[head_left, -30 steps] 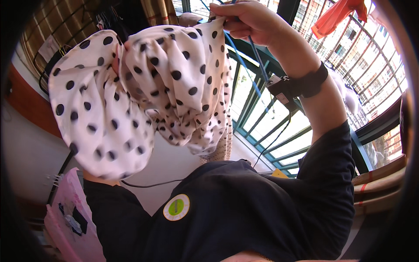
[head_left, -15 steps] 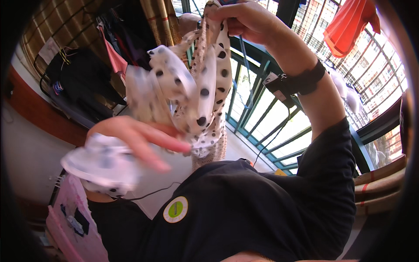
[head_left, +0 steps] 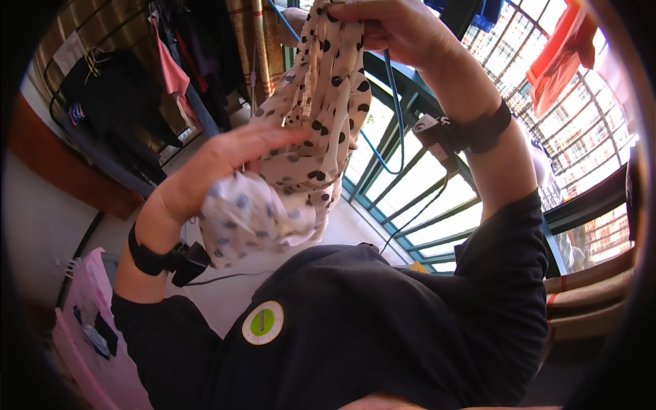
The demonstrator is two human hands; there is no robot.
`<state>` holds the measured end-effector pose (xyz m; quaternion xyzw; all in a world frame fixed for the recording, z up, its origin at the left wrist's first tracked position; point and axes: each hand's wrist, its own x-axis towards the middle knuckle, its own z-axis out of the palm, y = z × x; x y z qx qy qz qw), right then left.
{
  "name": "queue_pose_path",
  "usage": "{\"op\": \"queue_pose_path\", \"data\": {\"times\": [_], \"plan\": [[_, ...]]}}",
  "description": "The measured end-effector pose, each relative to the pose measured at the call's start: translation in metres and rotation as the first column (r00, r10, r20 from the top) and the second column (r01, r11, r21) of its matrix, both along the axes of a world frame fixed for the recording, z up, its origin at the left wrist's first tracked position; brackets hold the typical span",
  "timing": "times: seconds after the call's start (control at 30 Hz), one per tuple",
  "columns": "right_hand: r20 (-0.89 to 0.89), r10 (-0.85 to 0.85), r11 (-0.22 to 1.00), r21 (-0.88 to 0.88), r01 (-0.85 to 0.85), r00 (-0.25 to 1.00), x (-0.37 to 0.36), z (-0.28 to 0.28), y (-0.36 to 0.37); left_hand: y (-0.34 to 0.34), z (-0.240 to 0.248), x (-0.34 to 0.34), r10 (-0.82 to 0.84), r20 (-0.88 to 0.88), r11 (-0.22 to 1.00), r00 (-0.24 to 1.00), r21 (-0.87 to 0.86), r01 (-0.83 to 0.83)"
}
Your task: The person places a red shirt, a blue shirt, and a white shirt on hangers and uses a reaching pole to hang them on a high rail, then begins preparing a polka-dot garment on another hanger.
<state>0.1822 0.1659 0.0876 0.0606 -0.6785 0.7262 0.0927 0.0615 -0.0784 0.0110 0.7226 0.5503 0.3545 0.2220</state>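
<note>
A cream garment with black dots (head_left: 335,116) hangs gathered in thin folds in front of me. At its top, my right hand (head_left: 400,31) is closed on the cloth. A blue clothes hanger (head_left: 395,116) shows beside the folds, its curved end below the right hand; where it meets the cloth is hidden. My left hand (head_left: 239,147) lies against the garment's left side, fingers stretched out and thumb side partly hidden. Below that hand, a loose blurred part of the dotted cloth (head_left: 253,212) bunches out.
Dark clothes (head_left: 116,109) and a pink garment (head_left: 174,68) hang at the left. Green railings (head_left: 410,198) and a window grille are on the right, with a red-orange garment (head_left: 557,65) hanging there. A pink cloth (head_left: 96,335) lies lower left. Both forearms carry strapped devices with cables.
My left hand has moved up and right onto the garment, and the loose cloth near its wrist has swung right. The folds hang straighter. The right hand keeps its hold on the top.
</note>
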Motion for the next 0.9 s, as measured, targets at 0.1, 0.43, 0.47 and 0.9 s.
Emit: {"op": "queue_pose_path", "data": {"times": [0.1, 0.43, 0.47, 0.9], "plan": [[-0.029, -0.026, 1.0, -0.012, 0.026, 0.999, 0.002, 0.001, 0.002, -0.014, -0.009, -0.001, 0.119, -0.451, 0.984, 0.885, -0.068, -0.167], [0.106, -0.264, 0.962, -0.04, 0.269, 0.959, -0.006, 0.001, 0.026, -0.041, 0.046, -0.103, 0.186, 0.665, 0.942, 0.723, 0.09, -0.325], [0.115, -0.229, 0.97, -0.051, 0.236, 0.967, -0.007, 0.0, 0.034, -0.033, 0.051, -0.106, 0.203, 0.666, 0.937, 0.718, 0.083, -0.341], [0.014, -0.35, 0.936, -0.032, 0.351, 0.936, -0.009, -0.014, 0.018, -0.022, 0.127, -0.094, 0.36, 0.523, 0.896, 0.773, 0.038, -0.443]]}}
